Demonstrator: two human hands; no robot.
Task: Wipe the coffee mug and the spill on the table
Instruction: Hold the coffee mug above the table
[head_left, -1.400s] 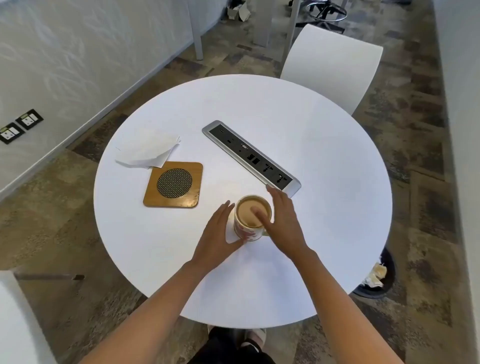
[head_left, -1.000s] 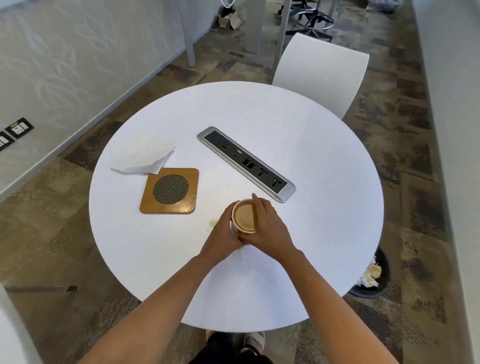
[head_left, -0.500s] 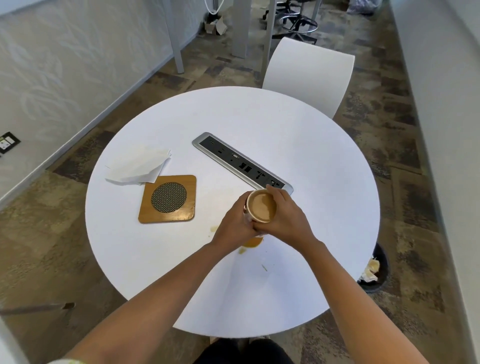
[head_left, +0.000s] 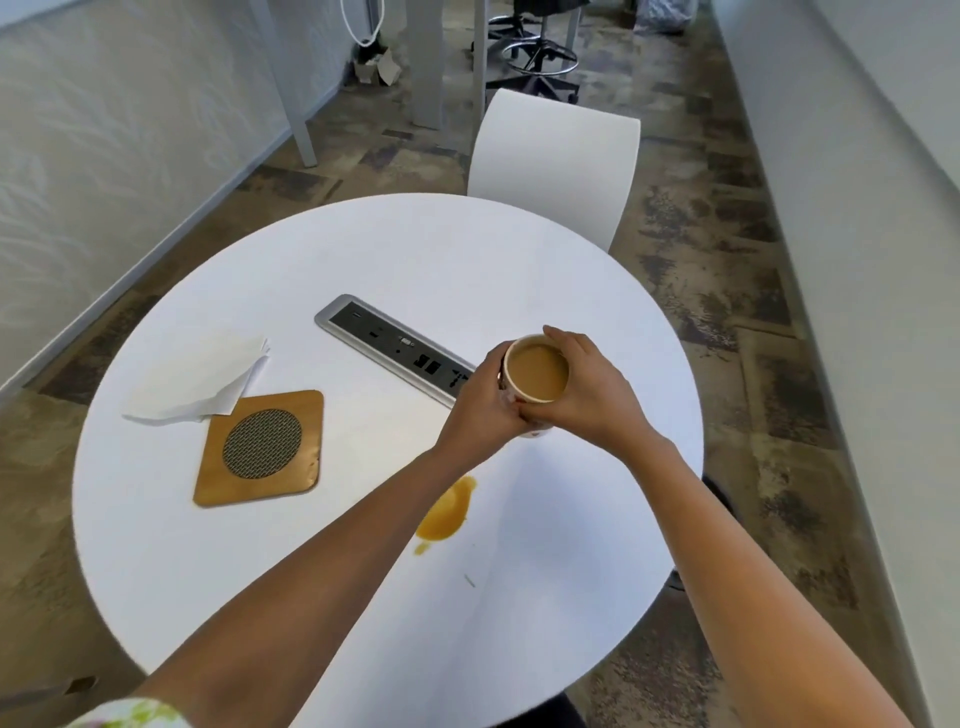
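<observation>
A: Where is your mug right now?

B: You have the coffee mug gripped from both sides: your left hand curls around its left wall, your right hand wraps the right wall and rim. It looks lifted above the white round table, near the power strip.

A: And the spill?

B: 1 brown coffee spill lies on the table beneath your left forearm. The wooden coaster and the paper napkins sit well left of it.
</observation>
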